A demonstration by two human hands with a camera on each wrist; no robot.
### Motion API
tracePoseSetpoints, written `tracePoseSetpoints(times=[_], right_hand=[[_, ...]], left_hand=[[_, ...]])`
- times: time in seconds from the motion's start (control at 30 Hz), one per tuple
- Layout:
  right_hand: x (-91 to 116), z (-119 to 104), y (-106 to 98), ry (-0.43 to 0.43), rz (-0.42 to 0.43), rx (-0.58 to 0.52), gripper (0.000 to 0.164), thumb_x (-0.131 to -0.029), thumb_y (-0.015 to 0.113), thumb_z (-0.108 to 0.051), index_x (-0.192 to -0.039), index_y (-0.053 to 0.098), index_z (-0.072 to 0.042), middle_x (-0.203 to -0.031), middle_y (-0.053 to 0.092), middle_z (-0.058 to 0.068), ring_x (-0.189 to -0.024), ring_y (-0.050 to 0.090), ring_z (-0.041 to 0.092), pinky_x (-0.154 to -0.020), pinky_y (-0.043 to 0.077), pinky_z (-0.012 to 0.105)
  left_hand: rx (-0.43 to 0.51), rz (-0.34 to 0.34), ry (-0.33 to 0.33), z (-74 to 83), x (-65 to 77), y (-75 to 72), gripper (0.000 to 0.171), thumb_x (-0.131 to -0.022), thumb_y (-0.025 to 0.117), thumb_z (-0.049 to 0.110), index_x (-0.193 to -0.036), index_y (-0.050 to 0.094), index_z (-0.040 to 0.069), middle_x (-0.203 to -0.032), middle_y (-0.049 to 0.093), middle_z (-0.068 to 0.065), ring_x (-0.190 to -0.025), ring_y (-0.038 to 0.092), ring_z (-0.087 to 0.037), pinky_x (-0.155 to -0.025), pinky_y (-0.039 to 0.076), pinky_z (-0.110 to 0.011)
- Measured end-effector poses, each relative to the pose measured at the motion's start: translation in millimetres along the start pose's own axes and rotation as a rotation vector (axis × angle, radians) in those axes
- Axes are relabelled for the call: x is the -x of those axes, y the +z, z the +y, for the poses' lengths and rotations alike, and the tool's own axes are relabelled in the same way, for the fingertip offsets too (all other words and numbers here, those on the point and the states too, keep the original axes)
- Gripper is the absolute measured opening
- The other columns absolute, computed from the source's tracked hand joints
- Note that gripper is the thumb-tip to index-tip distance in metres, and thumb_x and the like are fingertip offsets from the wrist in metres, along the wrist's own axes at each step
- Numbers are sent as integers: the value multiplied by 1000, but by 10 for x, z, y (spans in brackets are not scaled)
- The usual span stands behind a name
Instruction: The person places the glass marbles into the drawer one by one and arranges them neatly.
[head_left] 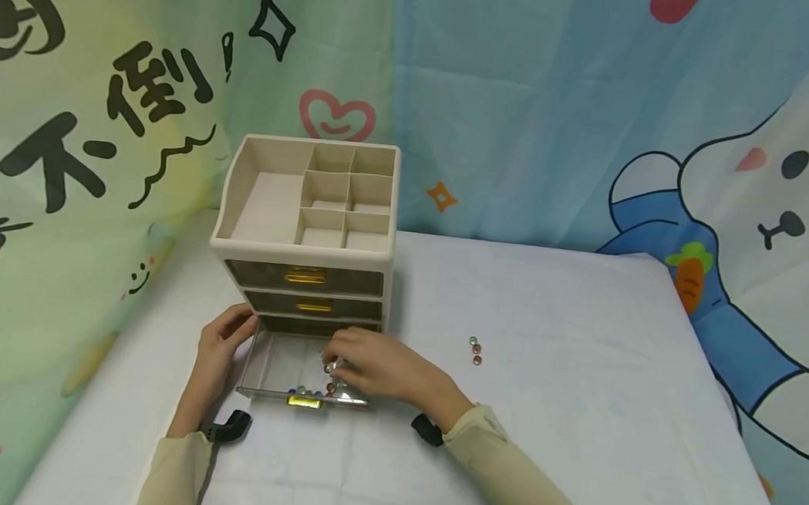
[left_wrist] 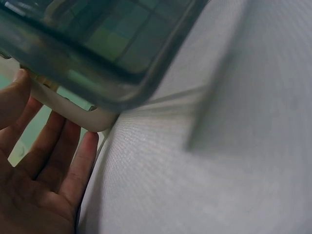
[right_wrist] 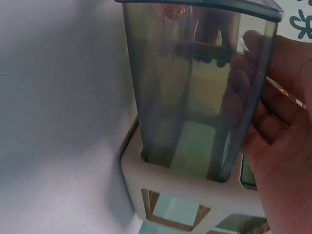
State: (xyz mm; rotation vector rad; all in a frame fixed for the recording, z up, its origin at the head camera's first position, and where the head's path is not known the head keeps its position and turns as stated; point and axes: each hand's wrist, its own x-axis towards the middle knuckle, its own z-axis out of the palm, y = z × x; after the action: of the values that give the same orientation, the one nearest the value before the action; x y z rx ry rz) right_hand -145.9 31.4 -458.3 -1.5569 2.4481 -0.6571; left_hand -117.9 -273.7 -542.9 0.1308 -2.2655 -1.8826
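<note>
A white desktop organizer [head_left: 369, 260] stands on the table with its lowest clear drawer [head_left: 272, 364] pulled out. My left hand [head_left: 221, 342] touches the organizer's lower left side, fingers fairly straight against the white frame [left_wrist: 73, 109] in the left wrist view. My right hand [head_left: 387, 366] reaches over the drawer from the right with curled fingers, and its thumb and fingertips pinch a small shiny glass marble [head_left: 329, 368]. Several coloured marbles [head_left: 302, 391] lie along the drawer's front. Through the smoky drawer wall [right_wrist: 161, 97], the right wrist view shows the fingers only dimly.
Three marbles [head_left: 476, 350] lie on the white tablecloth [head_left: 577, 387] to the right of the organizer. Two upper drawers [head_left: 305, 279] with gold handles are pushed in. Open compartments [head_left: 328, 190] form the organizer's top. A printed curtain [head_left: 510, 120] hangs behind the table.
</note>
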Motion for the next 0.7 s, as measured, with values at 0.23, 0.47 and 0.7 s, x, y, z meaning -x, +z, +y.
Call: tracePoseSetpoints(times=[0.23,0.47,0.7], right_hand=[[-110,-36,70,28,-108,33,16,-105,64,-25,-117,71,-17,-118,72,-4,-108,68,10,-94,55,24],[-185,-33,121,0,-153,71,14,-104,67,-24,-115,72,-18,-116,73,-6,-104,67,6,-90,54,21],[-233,-73,128,-46,-182,136,10,-102,69,-25,-109,75,-22,-108,72,-10,-100,66,3,-85,53,20]], left_hand=[[9,2,0,-3,-6,17,23,-104,64,13,-125,69,5,-108,71,21,-102,67,2,-87,55,-13],[0,-7,-3,3,-10,16,28,-105,63,15,-129,66,1,-110,70,22,-103,67,3,-87,55,-14],[-9,-7,6,-17,-19,-1,30,-105,63,15,-130,65,0,-110,70,22,-103,67,2,-87,55,-14]])
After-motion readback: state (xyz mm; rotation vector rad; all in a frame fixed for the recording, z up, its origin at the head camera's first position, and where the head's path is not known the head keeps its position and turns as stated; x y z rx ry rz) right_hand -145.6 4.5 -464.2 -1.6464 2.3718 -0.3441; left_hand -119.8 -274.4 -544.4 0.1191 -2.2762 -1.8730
